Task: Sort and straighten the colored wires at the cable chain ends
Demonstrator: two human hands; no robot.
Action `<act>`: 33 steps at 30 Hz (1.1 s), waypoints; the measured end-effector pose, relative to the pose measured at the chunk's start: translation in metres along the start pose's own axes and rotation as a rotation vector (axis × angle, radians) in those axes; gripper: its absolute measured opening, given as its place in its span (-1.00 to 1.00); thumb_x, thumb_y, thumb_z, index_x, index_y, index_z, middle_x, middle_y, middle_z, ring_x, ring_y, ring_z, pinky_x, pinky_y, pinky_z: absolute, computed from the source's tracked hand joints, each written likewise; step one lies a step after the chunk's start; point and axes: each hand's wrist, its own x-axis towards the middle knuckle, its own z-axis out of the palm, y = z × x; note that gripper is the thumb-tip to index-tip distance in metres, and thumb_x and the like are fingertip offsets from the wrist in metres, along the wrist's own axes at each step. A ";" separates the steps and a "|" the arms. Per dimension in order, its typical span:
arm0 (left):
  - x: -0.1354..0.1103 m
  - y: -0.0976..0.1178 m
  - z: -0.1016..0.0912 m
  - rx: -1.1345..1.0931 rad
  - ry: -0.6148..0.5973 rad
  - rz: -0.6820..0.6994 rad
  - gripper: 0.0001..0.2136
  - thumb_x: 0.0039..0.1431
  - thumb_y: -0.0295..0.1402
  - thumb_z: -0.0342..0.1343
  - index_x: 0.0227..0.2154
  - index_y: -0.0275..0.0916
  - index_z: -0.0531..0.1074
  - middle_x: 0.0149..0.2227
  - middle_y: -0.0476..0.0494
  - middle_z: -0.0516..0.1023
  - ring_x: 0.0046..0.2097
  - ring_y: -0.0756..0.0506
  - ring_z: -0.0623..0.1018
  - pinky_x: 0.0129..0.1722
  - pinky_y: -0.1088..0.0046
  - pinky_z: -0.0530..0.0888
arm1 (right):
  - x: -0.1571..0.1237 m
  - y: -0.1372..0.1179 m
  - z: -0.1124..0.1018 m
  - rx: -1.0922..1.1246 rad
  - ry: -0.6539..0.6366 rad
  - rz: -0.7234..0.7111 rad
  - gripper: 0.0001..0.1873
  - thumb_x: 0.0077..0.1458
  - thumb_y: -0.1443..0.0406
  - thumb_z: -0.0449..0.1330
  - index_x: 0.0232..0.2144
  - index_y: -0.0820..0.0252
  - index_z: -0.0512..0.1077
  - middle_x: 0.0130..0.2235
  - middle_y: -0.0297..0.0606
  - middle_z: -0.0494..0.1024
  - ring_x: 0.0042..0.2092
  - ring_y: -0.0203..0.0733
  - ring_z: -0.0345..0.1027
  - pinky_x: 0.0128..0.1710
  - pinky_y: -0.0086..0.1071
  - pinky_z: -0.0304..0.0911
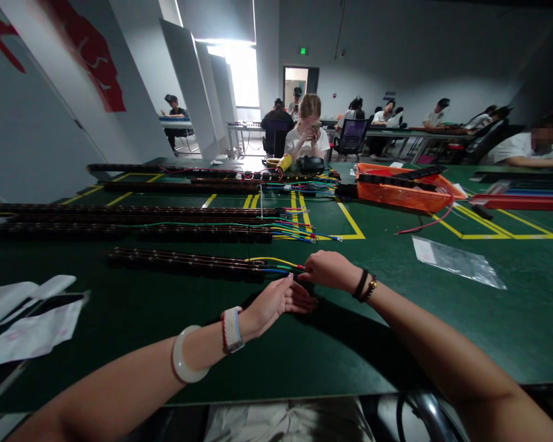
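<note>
A dark bundle of slim strips [184, 259] lies on the green table in front of me. Yellow, blue and green wires [271, 261] run out of its right end. My right hand [330, 270] is closed at the tips of these wires, its fingers bent and pointing left; the fingertips are partly hidden. Just below the wires, my left hand [276, 301] is held with its fingers stretched out to the right, and nothing shows in its grasp. The left fingertips come close to the right hand; whether they touch is unclear.
Longer strip bundles [203, 230] with coloured wires lie farther back. An orange basket [391, 196] stands at back right, with a clear plastic bag [458, 263] nearer. White packets [32, 331] lie at left. A person [306, 138] sits across the table; others work behind.
</note>
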 end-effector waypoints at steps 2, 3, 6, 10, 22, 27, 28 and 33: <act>-0.001 -0.001 0.000 0.068 -0.019 0.024 -0.64 0.21 -0.12 -0.06 -0.42 -0.37 0.40 -0.40 -0.33 0.58 -0.36 -0.16 0.58 -0.29 0.26 0.46 | 0.002 -0.001 0.004 -0.024 0.000 0.021 -0.63 0.13 0.08 0.09 -0.38 0.24 0.53 -0.37 -0.09 0.56 -0.35 -0.12 0.46 -0.44 -0.42 0.20; -0.001 -0.002 0.000 0.073 -0.027 0.039 -0.63 0.20 -0.10 -0.06 -0.41 -0.36 0.39 -0.42 -0.32 0.57 -0.39 -0.16 0.57 -0.33 0.29 0.45 | 0.003 -0.002 0.005 -0.040 0.017 0.013 -0.64 0.13 0.09 0.10 -0.38 0.25 0.53 -0.38 -0.09 0.55 -0.36 -0.13 0.45 -0.44 -0.42 0.21; -0.004 -0.002 0.001 -0.022 -0.024 0.106 -0.63 0.19 -0.06 -0.06 -0.37 -0.31 0.37 -0.46 -0.22 0.54 -0.44 -0.10 0.52 -0.42 0.39 0.40 | 0.002 -0.006 0.001 -0.086 0.185 -0.142 -0.70 0.15 0.15 0.09 -0.36 0.23 0.51 -0.33 -0.12 0.54 -0.35 -0.17 0.42 -0.40 -0.40 0.23; -0.008 0.001 0.006 -0.211 0.078 0.315 -0.71 0.14 -0.10 0.05 -0.36 -0.27 0.37 -0.42 -0.09 0.47 -0.39 -0.02 0.45 -0.37 0.44 0.36 | 0.000 -0.007 -0.005 -0.193 0.555 -0.476 -0.76 0.21 0.27 0.02 -0.19 0.17 0.46 -0.04 -0.12 0.45 -0.11 -0.14 0.35 -0.13 -0.25 0.25; -0.024 0.026 0.021 -0.207 0.229 0.456 -0.84 -0.02 -0.36 0.27 -0.37 -0.20 0.43 -0.27 0.01 0.50 -0.13 0.01 0.44 -0.02 0.43 0.27 | -0.013 -0.022 -0.006 -0.296 0.761 -0.555 -0.47 0.10 0.25 0.12 0.14 0.20 0.23 0.32 -0.26 -0.03 0.33 0.01 -0.34 0.29 -0.06 -0.25; -0.031 0.031 0.029 -0.086 0.162 0.371 -0.79 0.03 -0.27 0.23 -0.29 -0.27 0.48 -0.15 -0.18 0.53 -0.05 -0.14 0.46 -0.08 0.33 0.32 | -0.013 -0.026 -0.005 -0.243 0.760 -0.523 -0.24 0.06 0.15 0.18 0.26 0.01 -0.01 0.33 -0.31 -0.10 0.33 0.05 -0.40 0.28 0.00 -0.28; -0.031 0.031 0.030 -0.082 0.168 0.366 -0.78 0.03 -0.28 0.23 -0.29 -0.28 0.49 -0.14 -0.19 0.53 -0.05 -0.15 0.46 -0.10 0.34 0.34 | -0.014 -0.028 -0.005 -0.240 0.758 -0.522 -0.23 0.06 0.15 0.18 0.26 0.00 -0.02 0.33 -0.33 -0.11 0.33 0.05 -0.41 0.28 0.00 -0.27; -0.029 0.028 0.029 -0.116 0.220 0.355 -0.78 -0.02 -0.33 0.26 -0.27 -0.27 0.51 -0.15 -0.18 0.55 -0.04 -0.17 0.48 -0.15 0.38 0.37 | -0.021 -0.035 -0.011 -0.221 0.711 -0.493 -0.31 0.10 0.16 0.14 0.25 -0.03 0.02 0.33 -0.35 -0.09 0.33 0.07 -0.39 0.26 0.04 -0.19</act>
